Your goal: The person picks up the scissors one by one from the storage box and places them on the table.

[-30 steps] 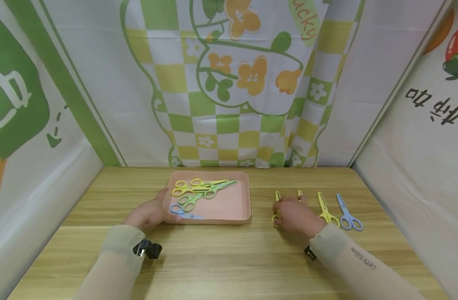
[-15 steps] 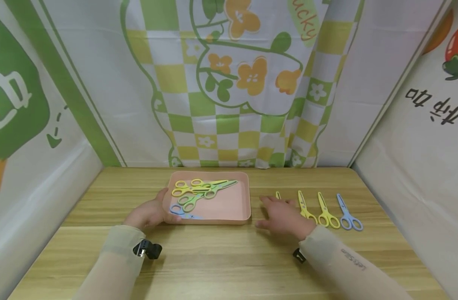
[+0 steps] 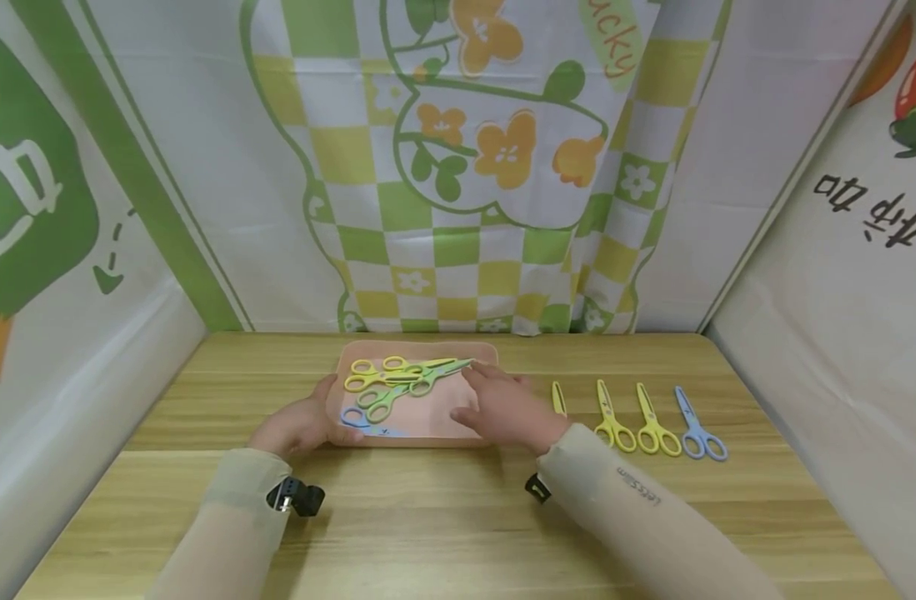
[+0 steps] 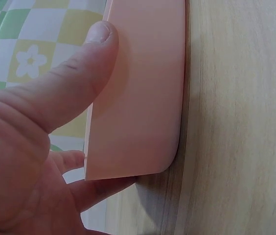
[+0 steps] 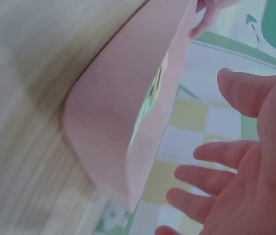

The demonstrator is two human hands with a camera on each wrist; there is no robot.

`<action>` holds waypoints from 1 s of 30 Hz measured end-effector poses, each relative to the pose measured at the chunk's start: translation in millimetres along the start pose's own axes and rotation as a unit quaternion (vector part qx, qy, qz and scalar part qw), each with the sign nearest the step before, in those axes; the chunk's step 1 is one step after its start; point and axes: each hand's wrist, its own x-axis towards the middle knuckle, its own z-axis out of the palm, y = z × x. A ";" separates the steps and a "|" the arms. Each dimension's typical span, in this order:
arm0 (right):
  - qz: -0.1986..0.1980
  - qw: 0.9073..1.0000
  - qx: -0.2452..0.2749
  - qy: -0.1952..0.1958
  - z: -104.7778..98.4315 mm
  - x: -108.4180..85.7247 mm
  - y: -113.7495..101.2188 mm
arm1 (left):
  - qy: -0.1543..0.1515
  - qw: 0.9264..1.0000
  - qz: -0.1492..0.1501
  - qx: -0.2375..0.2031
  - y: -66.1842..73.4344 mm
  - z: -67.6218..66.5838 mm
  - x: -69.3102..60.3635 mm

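I see left hand (image 3: 303, 425) gripping tray (image 3: 427, 442) by left end. Right hand (image 3: 506, 408) holding nothing, fingers spread over tray's right end. Inside, yellow scissors (image 3: 382, 379) and green scissors (image 3: 388, 398) overlapping, blue scissors (image 3: 374, 431) by near-left corner. Right of tray on table (image 3: 427, 525), row: 3 yellow pairs (image 3: 608, 412), 1 blue pair (image 3: 690, 422). Behind, checked curtain (image 3: 458, 275)

Left hand (image 4: 25, 132) had hold of the pink tray (image 4: 152, 54), thumb (image 4: 91, 63) square against the side wall (image 4: 143, 117)! | Fingers (image 4: 101, 190) reached round its end | Wooden table (image 4: 241, 122) lay under it | Checkered cloth (image 4: 79, 24) showed beyond, white flower (image 4: 30, 61) and all
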 end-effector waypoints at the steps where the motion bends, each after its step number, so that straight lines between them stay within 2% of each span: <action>1: -0.009 1.000 -0.008 -0.010 1.0 5.3 -4.6 | -0.001 1.000 0.001 -0.003 -0.4 0.2 0.0; 8: -0.053 0.993 -0.033 -0.104 7.8 38.2 -28.5 | 0.004 1.000 -0.003 0.012 0.7 2.6 3.0; 11: -0.073 0.987 -0.061 -0.126 11.4 51.7 -33.8 | 0.005 1.000 0.011 -0.004 2.1 4.1 5.2; 15: -0.089 0.978 -0.113 -0.151 13.8 64.4 -40.3 | 0.007 1.000 0.015 -0.015 3.6 5.1 5.2; 19: -0.077 0.972 -0.157 -0.160 12.6 65.1 -45.5 | 0.003 0.999 0.023 -0.025 1.9 5.6 5.8; 25: -0.021 0.979 -0.155 -0.132 10.9 57.9 -50.3 | 0.008 1.000 0.021 -0.006 0.1 2.7 3.8; 28: -0.030 0.978 -0.164 -0.126 12.6 57.0 -52.3 | 0.011 1.000 0.012 0.004 -0.7 1.0 2.5; 30: -0.039 0.977 -0.162 -0.135 13.3 57.0 -54.2 | 0.012 1.000 0.010 0.007 -1.8 0.3 2.2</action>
